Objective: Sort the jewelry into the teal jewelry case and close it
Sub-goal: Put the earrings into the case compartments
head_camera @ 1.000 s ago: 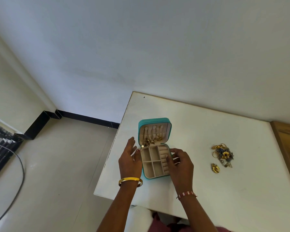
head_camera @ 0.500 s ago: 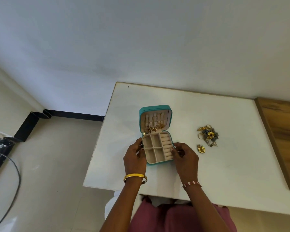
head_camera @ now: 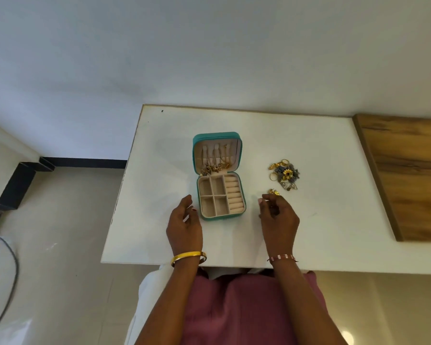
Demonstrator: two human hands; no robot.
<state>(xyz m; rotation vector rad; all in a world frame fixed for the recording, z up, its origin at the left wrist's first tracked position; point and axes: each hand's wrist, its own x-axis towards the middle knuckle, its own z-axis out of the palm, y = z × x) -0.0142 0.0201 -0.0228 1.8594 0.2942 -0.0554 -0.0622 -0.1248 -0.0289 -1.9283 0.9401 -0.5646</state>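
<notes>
The teal jewelry case lies open on the white table, its beige tray of small compartments and ring rolls empty. Gold necklaces hang inside its raised lid. A heap of gold and grey jewelry lies to the right of the case, with one small gold piece just in front of it. My left hand hovers beside the case's left front corner, fingers relaxed, holding nothing. My right hand hovers right of the case, just short of the small gold piece, fingers loosely curled and empty.
A wooden board covers the table's right end. The table's left edge drops to a tiled floor with a black cable on it. A white wall rises behind the table.
Both hands have let go of the case's sides. The right hand has moved right toward the small gold piece, the left has drawn back slightly. The camera has tilted further down.
</notes>
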